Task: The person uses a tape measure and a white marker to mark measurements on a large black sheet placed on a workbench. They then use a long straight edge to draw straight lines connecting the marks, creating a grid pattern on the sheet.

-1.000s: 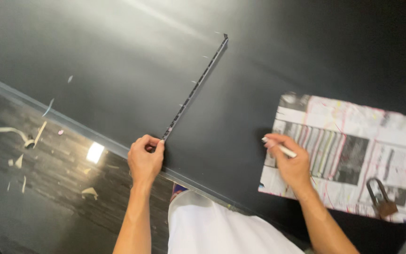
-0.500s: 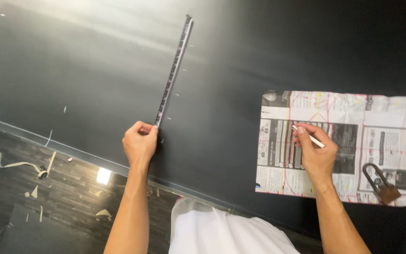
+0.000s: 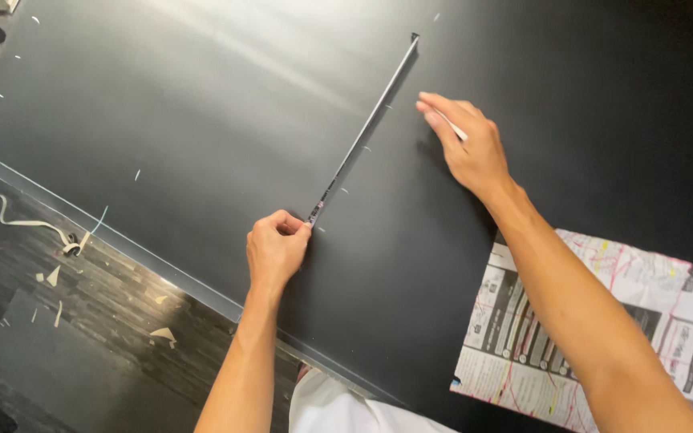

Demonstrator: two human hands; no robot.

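Observation:
A long metal ruler (image 3: 366,128) lies on a large black board (image 3: 202,120), running from near me up toward the far edge. My left hand (image 3: 276,250) pinches the ruler's near end. Out over the board to the right of the ruler's far half, my right hand (image 3: 468,148) holds a thin white pencil (image 3: 451,127) with its tip close to the ruler. Short white marks dot the board beside the ruler.
A sheet of newspaper (image 3: 603,337) lies on the board at the lower right, under my right forearm. The board's pale front edge (image 3: 122,240) runs diagonally. Below it, a dark wooden floor (image 3: 58,321) carries pale paper scraps and shavings.
My right hand left the newspaper and reached up across the board to the ruler's far half. The left hand stayed on the ruler's near end. The view shifted.

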